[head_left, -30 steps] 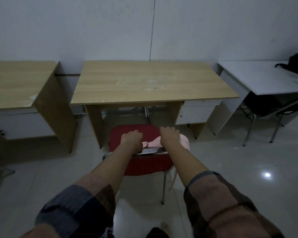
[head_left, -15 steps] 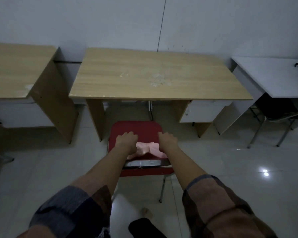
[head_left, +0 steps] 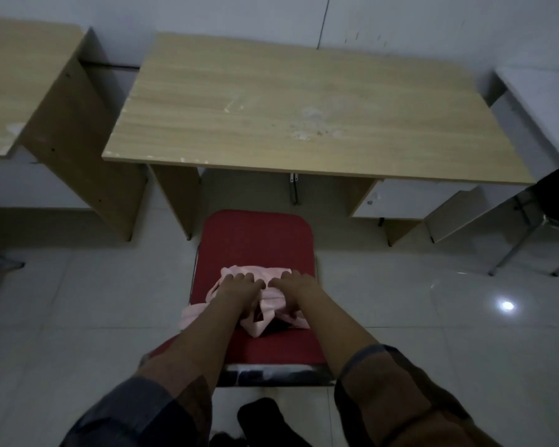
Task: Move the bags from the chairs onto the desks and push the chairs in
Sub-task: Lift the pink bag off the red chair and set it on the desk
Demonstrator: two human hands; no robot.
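Bare light-wood laminate desk (head_left: 304, 101) ahead. Red padded metal-framed chair (head_left: 255, 240) pulled out before it. Soft pink fabric bag (head_left: 271, 306) slumped on the seat. Left hand (head_left: 239, 287) and right hand (head_left: 296, 287) press down, fingers curled into the cloth, likely gathering it to lift.

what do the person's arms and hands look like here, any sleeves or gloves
Both hands are bare: the left hand and the right hand have no gloves, and no rings or watch can be made out in the dim light. The forearms are uncovered. The left sleeve and right sleeve are pushed up toward the elbows, in a dark plaid of brownish and blue-grey blocks.
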